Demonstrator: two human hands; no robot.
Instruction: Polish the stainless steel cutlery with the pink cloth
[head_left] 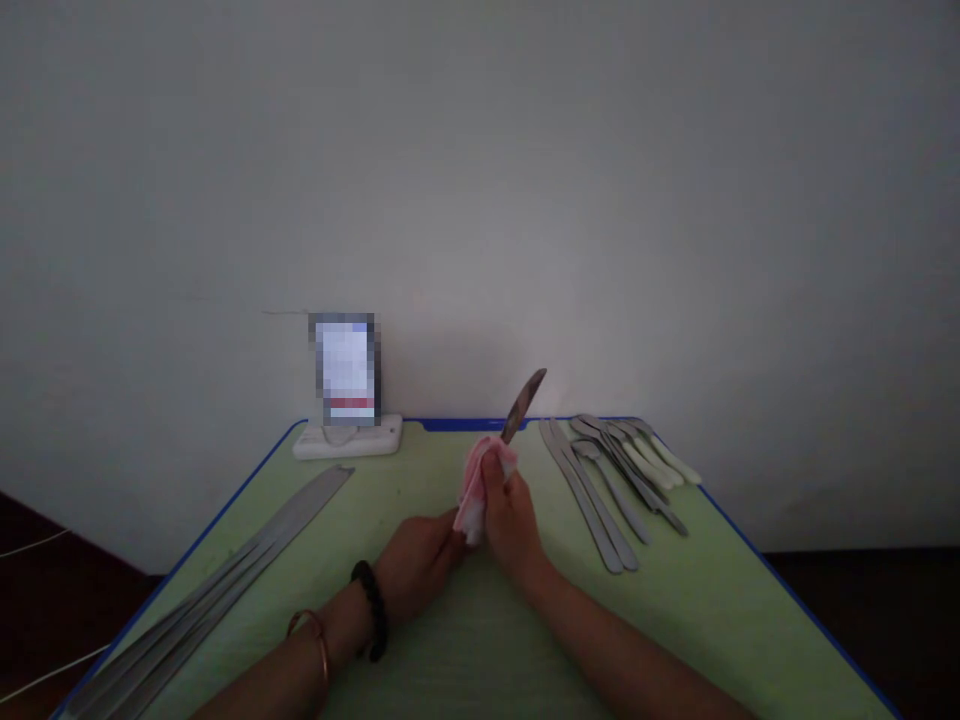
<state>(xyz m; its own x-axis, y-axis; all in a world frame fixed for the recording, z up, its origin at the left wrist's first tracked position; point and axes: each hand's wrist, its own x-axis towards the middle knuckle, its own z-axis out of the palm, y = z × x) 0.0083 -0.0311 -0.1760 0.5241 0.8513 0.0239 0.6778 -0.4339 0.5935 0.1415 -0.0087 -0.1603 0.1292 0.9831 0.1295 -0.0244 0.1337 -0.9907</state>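
A table knife (523,405) slants up and to the right above the middle of the table, its blade tip free. My right hand (516,515) presses a pink and white cloth (474,480) around the lower part of the blade, thumb on top. Lower and to the left, my left hand (421,560) is closed at the knife's handle end, just below the cloth. The handle itself is hidden by the hand and cloth. A dark beaded bracelet and a copper-coloured bangle circle my left wrist.
On the green table (420,660) with a blue edge, several knives (255,550) lie at left. At right lie two knives (589,500), a spoon (611,490) and more cutlery (637,455), some white-handled. A blurred phone (346,370) stands on a white base (375,440) by the wall.
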